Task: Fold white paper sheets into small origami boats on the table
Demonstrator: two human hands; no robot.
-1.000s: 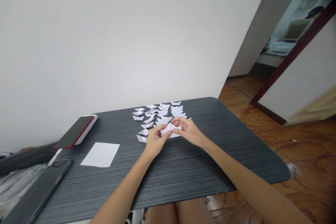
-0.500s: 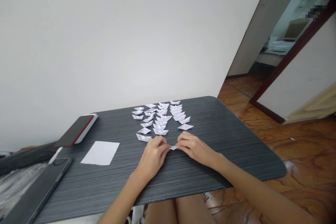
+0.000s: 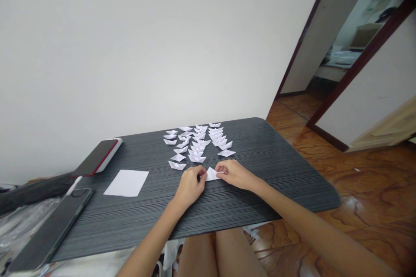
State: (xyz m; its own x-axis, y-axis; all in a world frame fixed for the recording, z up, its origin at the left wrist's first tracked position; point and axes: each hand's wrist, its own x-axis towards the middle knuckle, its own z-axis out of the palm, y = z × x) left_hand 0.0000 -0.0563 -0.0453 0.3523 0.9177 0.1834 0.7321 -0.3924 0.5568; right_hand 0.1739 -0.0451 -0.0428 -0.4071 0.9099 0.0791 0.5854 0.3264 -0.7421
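Between my two hands is a small piece of folded white paper [image 3: 211, 174], showing a triangular peak. My left hand [image 3: 191, 185] pinches its left end, and my right hand [image 3: 236, 175] pinches its right end. Both hands are low over the dark table, with fingers closed. Just beyond them, several small white paper boats [image 3: 196, 152] stand in uneven columns. The nearest one on the left, a paper boat [image 3: 177, 165], lies close to my left hand's knuckles. A flatter folded boat [image 3: 226, 152] sits beyond my right hand.
The dark wood-grain table [image 3: 286, 173] meets a white wall [image 3: 146, 52]. A blank white paper sheet [image 3: 126, 183] lies to the left. A phone [image 3: 53, 225] with a white cable lies at the left edge, near a red-edged device [image 3: 97, 156].
The folded paper now shows a taller triangle between my hands, where it was a flat thin diamond. Both hands still grip its ends. The view has shifted slightly.
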